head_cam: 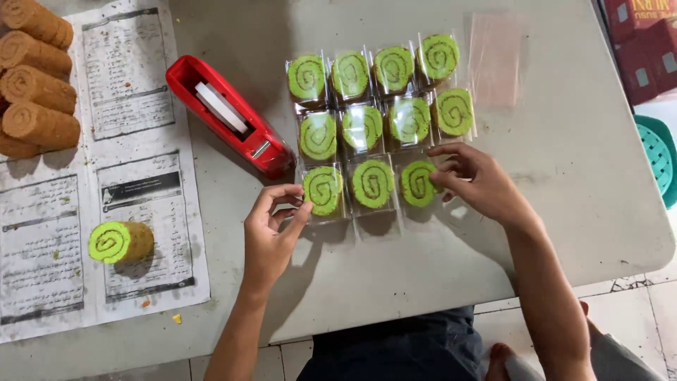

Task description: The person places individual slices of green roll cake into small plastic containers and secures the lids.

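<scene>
Several green spiral roll-cake slices in clear wrappers [363,127] lie in three rows on a grey table [564,176]. My left hand [271,233] pinches the wrapper edge of the front-left slice [323,190]. My right hand [479,180] holds the front-right slice [417,183] with its fingertips on the wrapper. Between the two rests the middle front slice [372,183], untouched.
A red tape dispenser [229,116] sits left of the slices. On a newspaper sheet [134,106] lie several uncut brown cake rolls [35,77] and one unwrapped green slice [120,241]. Clear empty wrappers [493,60] lie at the back right. A teal stool [659,159] stands beyond the table's right edge.
</scene>
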